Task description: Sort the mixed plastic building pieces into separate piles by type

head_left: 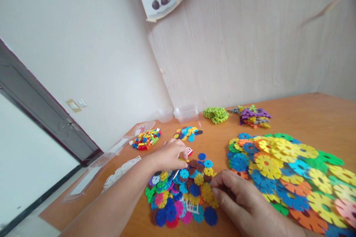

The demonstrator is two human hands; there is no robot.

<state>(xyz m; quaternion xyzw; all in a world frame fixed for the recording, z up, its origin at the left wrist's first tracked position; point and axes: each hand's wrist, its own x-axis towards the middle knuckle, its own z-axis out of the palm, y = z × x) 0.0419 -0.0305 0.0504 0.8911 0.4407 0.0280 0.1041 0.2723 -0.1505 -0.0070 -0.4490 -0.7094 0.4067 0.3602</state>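
A heap of small notched plastic discs (170, 213) in blue, yellow, brown, pink and teal lies before me on the table. My left hand (172, 154) reaches over its far edge, thumb and forefinger bent close together; what sits between them I cannot make out. Just past those fingers is a small red and white piece (189, 151). A white lattice piece (192, 206) rests on the near part of the heap. At the heap's right edge, my right hand (240, 197) is curled beside yellow discs (206, 192), its fingertips drawn together and any held thing hidden.
Large flower-shaped discs (294, 183) spread across the right of the table (303, 118). Building bricks (146, 140), smaller discs (185, 132), green pieces (216, 114) and purple pieces (256, 114) form piles behind. Clear plastic containers (187, 114) stand near the wall; white lattice pieces (122, 170) lie left.
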